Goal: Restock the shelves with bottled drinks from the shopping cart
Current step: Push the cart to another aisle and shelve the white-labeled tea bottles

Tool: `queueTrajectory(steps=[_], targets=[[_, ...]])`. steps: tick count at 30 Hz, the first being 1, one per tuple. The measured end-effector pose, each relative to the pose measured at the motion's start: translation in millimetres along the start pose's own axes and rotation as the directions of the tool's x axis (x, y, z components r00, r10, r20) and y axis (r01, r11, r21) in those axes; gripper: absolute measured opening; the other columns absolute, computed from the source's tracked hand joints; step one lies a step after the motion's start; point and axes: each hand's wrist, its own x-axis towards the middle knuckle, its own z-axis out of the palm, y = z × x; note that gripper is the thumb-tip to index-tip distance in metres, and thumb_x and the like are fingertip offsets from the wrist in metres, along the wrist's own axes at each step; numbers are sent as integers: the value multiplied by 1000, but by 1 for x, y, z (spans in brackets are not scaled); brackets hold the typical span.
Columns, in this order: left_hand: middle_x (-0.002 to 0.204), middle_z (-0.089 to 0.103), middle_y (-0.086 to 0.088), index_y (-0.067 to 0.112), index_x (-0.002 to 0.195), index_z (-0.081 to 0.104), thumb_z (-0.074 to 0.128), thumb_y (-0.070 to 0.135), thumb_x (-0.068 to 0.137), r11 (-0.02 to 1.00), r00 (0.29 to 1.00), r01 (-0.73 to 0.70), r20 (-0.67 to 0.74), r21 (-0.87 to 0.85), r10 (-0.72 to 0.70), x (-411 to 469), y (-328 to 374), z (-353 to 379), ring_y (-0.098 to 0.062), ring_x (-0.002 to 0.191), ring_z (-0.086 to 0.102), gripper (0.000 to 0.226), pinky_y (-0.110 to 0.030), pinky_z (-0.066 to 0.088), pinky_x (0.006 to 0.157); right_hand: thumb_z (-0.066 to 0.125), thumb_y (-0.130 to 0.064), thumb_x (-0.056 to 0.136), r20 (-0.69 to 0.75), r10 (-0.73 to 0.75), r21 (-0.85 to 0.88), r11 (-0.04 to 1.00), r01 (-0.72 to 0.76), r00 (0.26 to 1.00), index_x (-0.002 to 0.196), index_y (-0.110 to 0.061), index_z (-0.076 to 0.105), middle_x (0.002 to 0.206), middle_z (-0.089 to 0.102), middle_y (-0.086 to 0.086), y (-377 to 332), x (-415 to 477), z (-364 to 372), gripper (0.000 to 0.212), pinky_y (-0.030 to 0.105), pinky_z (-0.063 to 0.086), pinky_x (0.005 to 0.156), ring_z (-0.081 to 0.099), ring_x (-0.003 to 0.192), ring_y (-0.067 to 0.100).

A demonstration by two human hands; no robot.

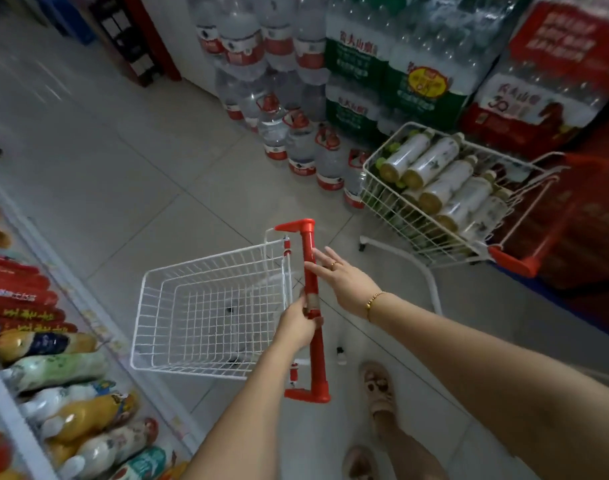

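**Hands.** The left hand (298, 322) is clenched round the lower part of the red handle (318, 358) of the empty cart (211, 258). In my judgement this grip is there to steer or steady the cart. The right hand (341, 277) is released, fingers straight, and reaches toward the upper part of the same handle. Its fingertips lie at the bar, but contact cannot be confirmed.

**Task items.** The empty cart stands in the centre of the frame with no bottles visible in its basket. The remaining stock is in the full cart (389, 209) at centre right, where pale bottles (434, 168) lie heaped on their sides above the rim. It is parked close against the wrapped water packs (427, 81), which keeps it off the aisle. The shelf (99, 327) runs down the left edge and is already lined with shelf bottles (54, 372).

**Edges and room.**
- Open floor (123, 185) lies toward the upper left, ahead of the empty cart.
- The empty cart's left side is near the shelf edge, so little room remains there.
- Large water jugs (299, 147) stand on the floor at upper centre, just beside the full cart's front corner.
- The full cart's white base frame juts toward the person's feet (379, 393) and could trip them.
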Motion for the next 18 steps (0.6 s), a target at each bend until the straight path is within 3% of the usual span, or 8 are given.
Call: queueTrajectory(steps=[2, 5, 7, 10, 12, 14, 18], targets=[[96, 60, -2, 38, 136, 36, 51, 7, 90, 999, 993, -15, 118, 47, 9, -12, -8, 8, -23, 93, 61, 59, -38, 54, 78, 44, 8, 88, 68, -63, -148, 986, 72, 996, 148, -30, 23, 159, 5, -3, 7, -2, 4, 74, 38, 28, 114, -3, 146, 21], [100, 63, -3, 38, 135, 40, 56, 1, 84, 997, 959, -30, 283, 70, 9, -36, -33, 26, -20, 92, 61, 66, -37, 55, 78, 54, -13, 90, 211, -112, -301, 938, 174, 971, 134, -24, 49, 149, 37, 2, 17, -18, 15, 45, 37, 3, 118, 13, 145, 23], [102, 65, -4, 33, 133, 45, 60, -1, 80, 991, 939, -54, 344, 120, 10, -54, -47, 36, -16, 89, 60, 65, -35, 54, 84, 61, -21, 86, 230, -119, -297, 937, 186, 966, 121, -22, 60, 129, 57, 1, 23, -45, 27, 35, 33, 2, 116, 32, 136, 21], [105, 63, 3, 26, 137, 45, 65, -2, 79, 979, 915, -91, 403, 184, 9, -77, -57, 49, -11, 92, 59, 68, -20, 50, 79, 67, -26, 81, 183, -143, -171, 970, 175, 973, 115, -20, 63, 115, 63, -1, 32, -95, 48, 34, 31, 18, 111, 46, 119, 21], [118, 59, 6, 26, 139, 43, 65, -2, 78, 970, 923, -120, 385, 210, 30, -93, -61, 58, -10, 100, 57, 71, -20, 48, 82, 67, -25, 82, 53, -126, -84, 988, 130, 991, 112, -17, 65, 111, 65, 1, 35, -125, 67, 31, 33, 28, 108, 52, 113, 23], [129, 56, 13, 27, 135, 49, 65, 1, 78, 954, 945, -163, 317, 252, 78, -110, -70, 67, -10, 108, 58, 65, -27, 49, 91, 66, -22, 84, -14, -71, -33, 997, 70, 997, 114, -15, 64, 113, 65, 3, 33, -150, 82, 31, 34, 29, 109, 53, 115, 24], [121, 64, 9, 29, 123, 61, 68, 14, 80, 915, 986, -168, 64, 368, 156, -145, -101, 89, -12, 112, 61, 46, -28, 47, 95, 61, -20, 88, -16, 6, -14, 1000, -6, 1000, 119, -15, 61, 119, 63, 4, 25, -191, 98, 31, 32, 31, 106, 52, 117, 25]])
